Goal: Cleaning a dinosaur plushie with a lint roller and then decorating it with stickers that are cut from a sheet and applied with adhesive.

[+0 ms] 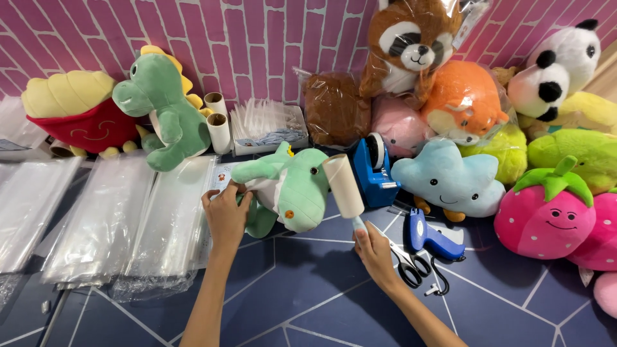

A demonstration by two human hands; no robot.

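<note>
Green dinosaur plush (292, 186) was seen lying on its side on the dark blue counter (302, 289), near the middle of the view. Its long axis ran roughly left to right with a slight tilt; the head end, with a dark eye and an orange button, was pointed right and toward the lower edge, and the body and tail end was directed left toward the left hand. The left hand (226, 215) was pressed against the plush's back end, its fingers (222, 193) curled closed on the fabric there. The right hand (375, 247) was closed around the pale handle of a lint roller (342, 186). The roller's cylinder was held against the plush's head, its long axis steeply inclined, the top leaning slightly left and away from the wearer.

Stacks of clear plastic bags (103, 218) were noted to the left of the left hand. A blue tape dispenser (375, 170) was set just behind the roller. Black-handled scissors (409, 263) and a blue tagging gun (434, 238) were lying just right of the right hand. A second, upright green dinosaur (164, 109) was propped against the pink brick wall (257, 45).
</note>
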